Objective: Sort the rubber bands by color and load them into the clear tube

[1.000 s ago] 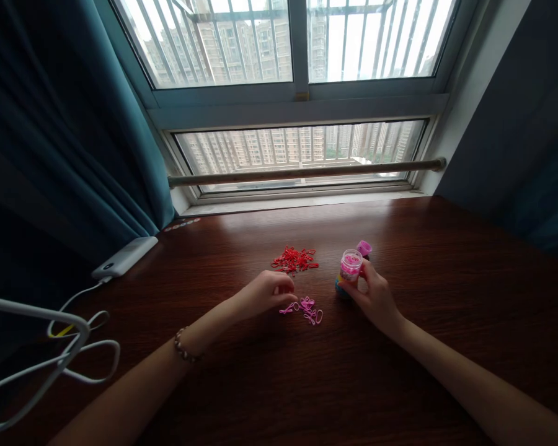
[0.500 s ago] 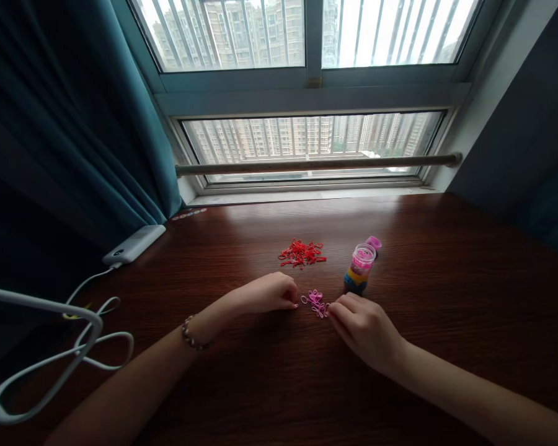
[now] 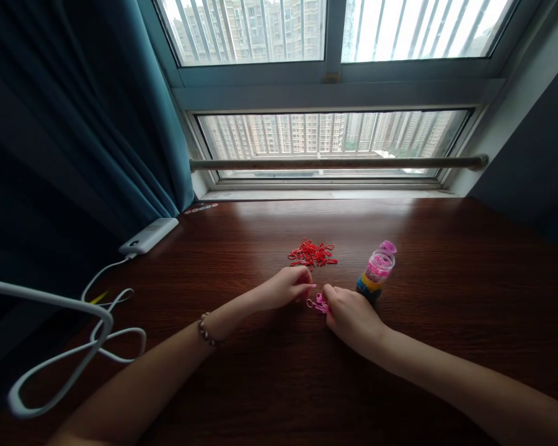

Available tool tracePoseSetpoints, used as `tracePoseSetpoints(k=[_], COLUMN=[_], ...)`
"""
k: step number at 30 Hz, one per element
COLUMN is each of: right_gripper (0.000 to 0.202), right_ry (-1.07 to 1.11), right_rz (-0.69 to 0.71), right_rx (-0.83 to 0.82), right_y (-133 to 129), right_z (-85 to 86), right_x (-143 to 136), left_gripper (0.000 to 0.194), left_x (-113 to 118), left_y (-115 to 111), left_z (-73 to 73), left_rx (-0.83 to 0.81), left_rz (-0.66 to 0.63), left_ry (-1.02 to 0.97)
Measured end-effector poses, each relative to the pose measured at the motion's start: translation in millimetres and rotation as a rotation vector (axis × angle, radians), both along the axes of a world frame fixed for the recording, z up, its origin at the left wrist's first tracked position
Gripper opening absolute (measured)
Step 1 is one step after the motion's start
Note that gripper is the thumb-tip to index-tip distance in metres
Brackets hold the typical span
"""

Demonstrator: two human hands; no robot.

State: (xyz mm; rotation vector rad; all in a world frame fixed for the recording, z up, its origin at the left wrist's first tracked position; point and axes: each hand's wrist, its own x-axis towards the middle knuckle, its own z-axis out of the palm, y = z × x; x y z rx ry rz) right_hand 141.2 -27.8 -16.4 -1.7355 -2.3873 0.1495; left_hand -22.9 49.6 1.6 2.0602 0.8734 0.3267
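Small pink loops (image 3: 317,303) lie in a little heap on the dark wooden tabletop between my hands. My left hand (image 3: 288,288) is closed in a pinch just left of and above the heap. A small pink piece (image 3: 312,285) shows at its fingertips, too small to make out fully. My right hand (image 3: 351,314) is closed with its fingertips at the heap's right side, covering part of it; what they grip is hidden. Right behind that hand, a clear jar (image 3: 376,272) with pink, yellow and blue layers stands uncapped.
A pile of red loops (image 3: 312,253) lies beyond my left hand. The pink lid (image 3: 387,246) is behind the jar. A white power strip (image 3: 149,235) and looped white cable (image 3: 60,301) are at left, by the blue curtain (image 3: 167,148). A window rail (image 3: 339,164) runs behind.
My left hand has lifted away from the tabletop, up and rightward. My right hand has moved left over the pink loops, covering more of them. The view has shifted slightly.
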Motion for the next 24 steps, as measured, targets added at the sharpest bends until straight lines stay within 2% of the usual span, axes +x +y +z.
tracePoseSetpoints(k=[5, 8, 14, 18, 24], right_gripper=[0.013, 0.014, 0.012, 0.008, 0.013], right_ry=[0.090, 0.233, 0.531, 0.483, 0.282], right_rz=[0.016, 0.010, 0.102, 0.226, 0.359], right_rx=[0.020, 0.052, 0.257, 0.361, 0.404], right_y=[-2.2, -2.1, 2.0, 1.6, -1.4], right_z=[-1.4, 0.6, 0.8, -2.4, 1.0], right_x=[7.2, 8.9, 10.6, 13.1, 16.1], left_gripper=[0.011, 0.015, 0.021, 0.021, 0.019], left_x=[3.1, 5.4, 7.3, 5.3, 5.8], left_y=[4.5, 5.0, -1.4, -6.6, -10.7], left_z=[-7.1, -7.5, -7.3, -8.2, -8.0], left_rx=[-0.186, -0.309, -0.572, -0.699, -0.819], left_rz=[0.063, 0.085, 0.143, 0.151, 0.135], left_ry=[-0.116, -0.207, -0.365, -0.361, -0.392])
